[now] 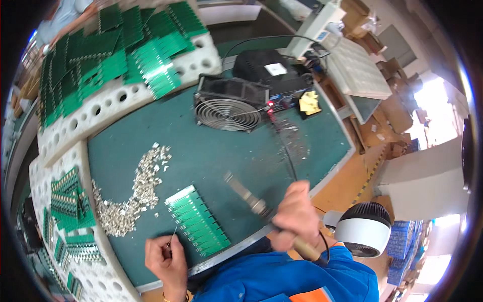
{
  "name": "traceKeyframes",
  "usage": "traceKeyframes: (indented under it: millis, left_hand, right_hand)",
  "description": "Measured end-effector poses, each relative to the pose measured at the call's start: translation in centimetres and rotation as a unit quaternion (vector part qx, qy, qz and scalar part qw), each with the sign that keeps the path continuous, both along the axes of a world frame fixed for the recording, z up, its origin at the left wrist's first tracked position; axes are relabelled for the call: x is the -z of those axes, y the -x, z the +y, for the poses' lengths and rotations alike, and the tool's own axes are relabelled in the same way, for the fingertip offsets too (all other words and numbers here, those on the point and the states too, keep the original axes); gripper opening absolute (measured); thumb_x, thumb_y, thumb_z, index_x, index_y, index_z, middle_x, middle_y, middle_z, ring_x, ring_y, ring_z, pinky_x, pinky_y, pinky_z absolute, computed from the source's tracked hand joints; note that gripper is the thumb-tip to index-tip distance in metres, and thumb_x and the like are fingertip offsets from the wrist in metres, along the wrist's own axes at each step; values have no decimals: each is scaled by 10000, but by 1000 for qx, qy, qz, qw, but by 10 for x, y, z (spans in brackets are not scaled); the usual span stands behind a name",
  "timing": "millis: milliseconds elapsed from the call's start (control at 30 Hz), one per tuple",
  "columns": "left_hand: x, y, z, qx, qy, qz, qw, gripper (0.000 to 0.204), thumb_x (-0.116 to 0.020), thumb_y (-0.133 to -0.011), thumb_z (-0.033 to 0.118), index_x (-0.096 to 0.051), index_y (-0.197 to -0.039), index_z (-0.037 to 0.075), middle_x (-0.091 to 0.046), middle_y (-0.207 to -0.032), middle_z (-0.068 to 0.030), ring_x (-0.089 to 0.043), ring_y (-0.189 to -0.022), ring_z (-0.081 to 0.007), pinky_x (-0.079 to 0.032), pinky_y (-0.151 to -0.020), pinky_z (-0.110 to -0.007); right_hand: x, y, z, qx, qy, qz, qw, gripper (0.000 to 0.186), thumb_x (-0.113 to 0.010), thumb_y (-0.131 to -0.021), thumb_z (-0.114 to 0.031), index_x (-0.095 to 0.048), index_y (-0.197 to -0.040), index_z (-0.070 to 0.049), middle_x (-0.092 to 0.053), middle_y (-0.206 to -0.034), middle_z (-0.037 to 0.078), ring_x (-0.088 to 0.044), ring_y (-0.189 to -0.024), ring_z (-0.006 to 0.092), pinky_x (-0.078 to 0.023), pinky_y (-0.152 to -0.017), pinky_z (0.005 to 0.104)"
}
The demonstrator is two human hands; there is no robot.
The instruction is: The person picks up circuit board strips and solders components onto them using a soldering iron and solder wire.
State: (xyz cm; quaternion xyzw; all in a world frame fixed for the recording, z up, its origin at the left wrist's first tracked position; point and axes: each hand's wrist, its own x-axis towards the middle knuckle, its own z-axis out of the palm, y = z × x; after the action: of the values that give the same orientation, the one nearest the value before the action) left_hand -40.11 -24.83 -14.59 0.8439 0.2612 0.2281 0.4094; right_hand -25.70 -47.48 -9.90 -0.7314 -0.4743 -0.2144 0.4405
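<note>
Green, segmented circuit-board panel (198, 221) with pale-dotted rows; just right of left fingers (177, 249) pinched on thin wire-like piece (175, 231), left of right fingers (296, 211) gripping blurred soldering iron (256, 205).

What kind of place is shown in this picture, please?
Probably an electronics workshop: the right hand holds what looks like a soldering iron, a green circuit board lies on the table, and a heap of small pale parts is spread to the board's left.
</note>
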Motion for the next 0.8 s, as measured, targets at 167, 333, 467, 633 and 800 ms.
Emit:
traceKeyframes:
  millis: [167,333,467,633,800]
  left_hand:
    - [8,3,1,-1,-21,-22,1000,131,-710,-811,-25,-594,-767,17,-460,-691,-28,-373,-542,-106,-273,-472,-282]
    - [2,-2,0,-8,-45,-22,999,137,-710,-809,-21,-587,-761,15,-460,-683,-42,-381,-537,-127,-286,-472,-301]
    - [3,-1,1,3,-38,-25,999,124,-691,-814,-28,-580,-771,5,-478,-688,-53,-416,-567,-140,-329,-510,-290]
    - [6,0,5,6,-19,-47,999,126,-714,-802,-34,-601,-775,13,-470,-677,-33,-406,-562,-115,-330,-500,-272]
    - [4,0,6,10,-2,-60,998,131,-722,-811,-32,-606,-786,24,-465,-681,-9,-384,-553,-81,-295,-480,-251]
  right_hand:
    - [1,-57,-26,331,-144,-106,926,191,-461,-920,-5,-621,-1024,-18,-603,-981,148,-551,-754,137,-474,-622,227]
    - [-3,-135,-57,427,-110,-84,894,207,-642,-875,-22,-640,-1082,-8,-653,-982,124,-626,-881,232,-488,-815,335]
    - [2,-185,-60,416,35,61,907,296,-658,-901,-287,-703,-1087,-61,-697,-1031,138,-665,-980,293,-490,-895,384]
    - [-3,-149,-44,465,-53,-41,883,186,-618,-955,-125,-716,-1075,-20,-707,-1011,105,-648,-912,158,-507,-840,311]
    - [-4,-43,-19,220,-105,-40,969,224,-456,-927,22,-648,-1043,31,-645,-913,140,-604,-846,226,-495,-859,368]
